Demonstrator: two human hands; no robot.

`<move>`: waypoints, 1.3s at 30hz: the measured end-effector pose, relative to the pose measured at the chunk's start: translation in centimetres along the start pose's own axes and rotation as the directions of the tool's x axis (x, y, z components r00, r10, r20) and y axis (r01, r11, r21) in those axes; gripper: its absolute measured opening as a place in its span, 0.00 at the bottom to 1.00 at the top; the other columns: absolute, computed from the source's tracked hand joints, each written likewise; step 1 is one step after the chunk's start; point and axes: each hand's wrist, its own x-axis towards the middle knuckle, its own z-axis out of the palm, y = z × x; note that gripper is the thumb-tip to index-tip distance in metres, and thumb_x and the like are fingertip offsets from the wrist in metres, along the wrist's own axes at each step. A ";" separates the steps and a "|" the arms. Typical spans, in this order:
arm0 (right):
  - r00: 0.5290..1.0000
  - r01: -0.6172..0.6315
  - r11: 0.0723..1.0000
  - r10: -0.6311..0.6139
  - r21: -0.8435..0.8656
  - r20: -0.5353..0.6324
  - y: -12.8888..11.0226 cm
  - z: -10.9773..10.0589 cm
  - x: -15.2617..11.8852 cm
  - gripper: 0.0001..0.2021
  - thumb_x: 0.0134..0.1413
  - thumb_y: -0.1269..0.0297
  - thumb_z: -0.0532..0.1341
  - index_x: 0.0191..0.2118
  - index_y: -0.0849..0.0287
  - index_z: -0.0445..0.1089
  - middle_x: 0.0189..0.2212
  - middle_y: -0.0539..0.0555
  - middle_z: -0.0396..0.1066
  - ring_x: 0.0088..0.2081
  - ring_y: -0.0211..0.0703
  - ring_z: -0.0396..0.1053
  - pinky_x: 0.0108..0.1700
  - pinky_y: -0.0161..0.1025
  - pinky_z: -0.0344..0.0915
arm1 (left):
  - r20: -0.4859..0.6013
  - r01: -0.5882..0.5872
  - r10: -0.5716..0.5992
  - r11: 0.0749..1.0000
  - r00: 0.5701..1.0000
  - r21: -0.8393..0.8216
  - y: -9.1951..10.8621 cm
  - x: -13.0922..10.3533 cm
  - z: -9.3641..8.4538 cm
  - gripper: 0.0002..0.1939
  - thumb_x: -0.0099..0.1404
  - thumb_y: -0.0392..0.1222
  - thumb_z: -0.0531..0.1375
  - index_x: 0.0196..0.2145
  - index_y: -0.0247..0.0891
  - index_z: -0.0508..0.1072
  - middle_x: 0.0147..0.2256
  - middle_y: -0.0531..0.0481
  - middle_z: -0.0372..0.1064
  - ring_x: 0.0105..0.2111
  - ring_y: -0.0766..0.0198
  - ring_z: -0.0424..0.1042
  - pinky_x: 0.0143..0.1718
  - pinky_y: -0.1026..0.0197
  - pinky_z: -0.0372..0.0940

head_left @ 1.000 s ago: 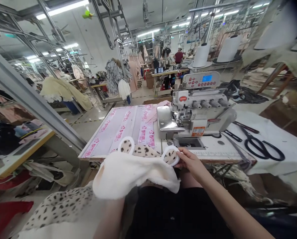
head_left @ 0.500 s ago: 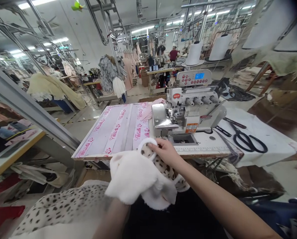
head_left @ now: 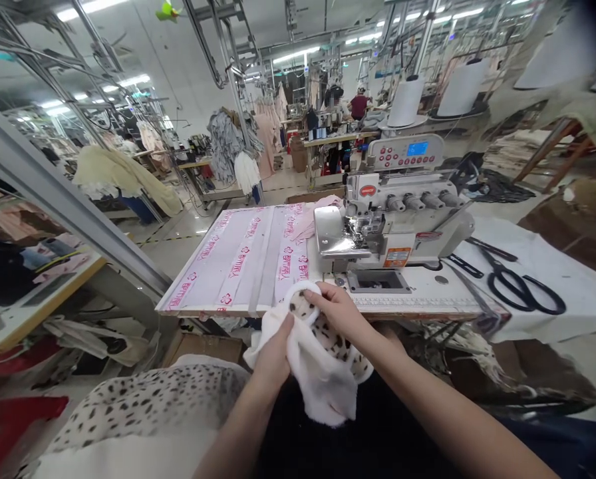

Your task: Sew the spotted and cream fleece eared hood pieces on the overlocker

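At the table's near edge: both hands meet above the lap, and between them sits the white plush piece (head_left: 322,392), bunched and drooping, just in front of the sewing table (head_left: 428,303).
Right hand (head_left: 340,311): pinching the white rim of the upper spotted ear (head_left: 302,307), one tip on the spotted face; a hold that probably keeps the ear flat and turned up to view.
Left hand (head_left: 274,356): thumb pressed down on the plush, its other fingers lost under the cloth; looks like the steadying grip, stopping the soft weight from sagging away.
Lower ear (head_left: 362,367): dangling beneath the right wrist, pinched by neither hand.
Machine: a white sewing machine (head_left: 412,199) straight ahead, blue screen lit, its shiny plate near the hands, perhaps for a short reach.
Table's left: a pale purple sheet (head_left: 243,256) with pink print lies flat, maybe so fabric slides over it; pink cloth (head_left: 308,223) crumples beside the machine.
Table's right: black scissors (head_left: 520,286) on white cloth, loops toward the person, likely for a quick grab.
Low left: spotted fabric (head_left: 143,399) heaped near the left forearm.
Beyond: thread cones (head_left: 406,101) over the machine, strip lights, metal frames, a grey bundle (head_left: 225,136), hanging garments, and a co-worker in dark red (head_left: 358,106) far back.
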 end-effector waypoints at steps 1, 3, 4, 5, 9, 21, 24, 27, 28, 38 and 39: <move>1.000 0.003 1.000 -0.003 0.029 -0.007 0.1 0.1 -0.1 0.10 0.40 0.59 0.64 0.20 0.60 0.68 0.18 0.45 0.62 0.23 0.35 0.57 0.27 0.33 0.53 | 0.016 -0.010 0.010 1.000 1.000 0.012 -0.2 0.4 0.7 0.18 0.56 0.40 0.61 0.44 0.35 0.67 0.41 0.42 0.71 0.42 0.58 0.71 0.46 0.56 0.65; 0.999 -0.005 0.991 0.012 0.130 -0.050 0.4 0.3 -0.3 0.10 0.39 0.59 0.65 0.21 0.60 0.68 0.18 0.45 0.63 0.23 0.35 0.58 0.28 0.33 0.55 | 0.010 -0.055 0.054 0.997 0.998 0.045 -0.7 0.5 1.7 0.20 0.54 0.44 0.62 0.45 0.37 0.67 0.43 0.42 0.69 0.44 0.56 0.69 0.47 0.54 0.65; 0.997 -0.010 0.982 0.025 0.187 -0.078 0.8 0.4 -0.4 0.10 0.39 0.58 0.65 0.21 0.60 0.68 0.18 0.46 0.64 0.23 0.35 0.59 0.29 0.33 0.56 | -0.003 -0.083 0.084 0.995 0.996 0.054 -1.0 0.4 2.0 0.21 0.54 0.46 0.62 0.45 0.38 0.67 0.44 0.43 0.69 0.45 0.56 0.69 0.47 0.54 0.65; 0.994 -0.013 0.972 0.037 0.233 -0.099 1.1 0.5 -0.4 0.11 0.40 0.57 0.64 0.23 0.60 0.68 0.19 0.46 0.65 0.23 0.36 0.60 0.30 0.34 0.57 | -0.011 -0.112 0.113 0.992 0.994 0.053 -1.2 0.1 2.2 0.21 0.54 0.47 0.62 0.45 0.39 0.67 0.45 0.43 0.68 0.45 0.56 0.68 0.47 0.54 0.65; 0.995 -0.026 0.958 0.053 0.287 -0.087 2.0 0.7 -0.2 0.14 0.42 0.52 0.62 0.27 0.59 0.69 0.22 0.49 0.68 0.26 0.39 0.64 0.33 0.36 0.61 | 0.066 -0.123 0.124 0.992 0.990 -0.018 -1.7 -0.7 2.2 0.21 0.57 0.50 0.59 0.46 0.41 0.67 0.47 0.46 0.67 0.47 0.58 0.67 0.48 0.56 0.64; 0.981 -0.090 0.995 0.081 -0.042 -0.176 7.0 -8.8 -5.5 0.16 0.47 0.50 0.59 0.34 0.59 0.71 0.35 0.58 0.73 0.40 0.49 0.69 0.44 0.44 0.61 | -0.110 -0.263 0.266 0.964 0.958 0.036 0.4 0.1 0.5 0.15 0.56 0.43 0.61 0.41 0.36 0.69 0.40 0.44 0.71 0.44 0.61 0.69 0.47 0.59 0.65; 0.928 -0.259 0.949 0.296 0.179 -0.228 10.8 -9.4 -7.5 0.21 0.41 0.47 0.62 0.35 0.60 0.71 0.34 0.60 0.73 0.40 0.51 0.69 0.42 0.44 0.62 | -0.165 -0.322 0.327 0.945 0.930 0.056 0.6 0.4 0.7 0.12 0.56 0.37 0.60 0.40 0.37 0.70 0.37 0.46 0.72 0.38 0.64 0.72 0.43 0.61 0.67; 0.909 -0.336 0.903 0.386 0.269 -0.159 12.4 -8.2 -8.3 0.21 0.43 0.47 0.61 0.37 0.60 0.72 0.35 0.59 0.74 0.41 0.50 0.69 0.42 0.43 0.62 | -0.165 -0.352 0.359 0.933 0.919 0.074 0.8 0.5 0.7 0.13 0.57 0.34 0.60 0.41 0.38 0.70 0.36 0.48 0.72 0.36 0.65 0.73 0.41 0.63 0.68; 0.911 -0.339 0.897 0.388 0.283 -0.138 12.4 -7.6 -8.2 0.20 0.44 0.48 0.60 0.36 0.60 0.72 0.34 0.58 0.74 0.40 0.49 0.69 0.41 0.42 0.62 | -0.164 -0.361 0.369 0.929 0.915 0.079 0.8 0.6 0.5 0.13 0.57 0.33 0.59 0.41 0.38 0.70 0.36 0.48 0.72 0.36 0.65 0.72 0.41 0.63 0.68; 0.968 -0.156 0.944 0.204 0.290 -0.143 9.7 -5.4 -6.4 0.13 0.40 0.61 0.66 0.35 0.58 0.71 0.32 0.51 0.73 0.35 0.43 0.67 0.42 0.39 0.61 | -0.241 -0.340 0.379 0.922 0.894 0.186 1.3 0.5 -3.1 0.14 0.55 0.28 0.59 0.40 0.37 0.70 0.35 0.50 0.72 0.38 0.68 0.71 0.49 0.63 0.63; 0.971 -0.148 0.949 0.193 0.278 -0.143 9.4 -5.5 -6.3 0.12 0.40 0.61 0.66 0.35 0.59 0.71 0.31 0.51 0.73 0.35 0.43 0.67 0.42 0.39 0.61 | -0.246 -0.330 0.371 0.924 0.895 0.193 1.2 0.4 -3.3 0.14 0.56 0.27 0.59 0.40 0.37 0.70 0.34 0.50 0.72 0.37 0.68 0.72 0.49 0.63 0.63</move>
